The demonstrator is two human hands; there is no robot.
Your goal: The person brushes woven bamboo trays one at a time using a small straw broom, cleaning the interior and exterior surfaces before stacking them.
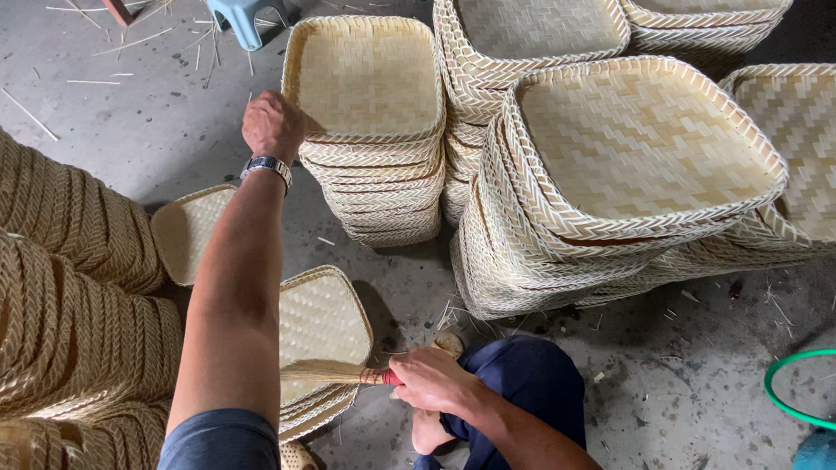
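Left hand [274,125] closed on rim of top square pale woven bamboo tray [364,76]; right hand [435,381] gripping small straw hand brush [335,373]; stacks all around; brushed share indeterminable.

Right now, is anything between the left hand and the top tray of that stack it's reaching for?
Nothing visible. The left hand is already at the near-left rim of the top woven tray on its stack; whether it grips the rim I cannot tell. The right hand holds a small brush low down, well clear of it.
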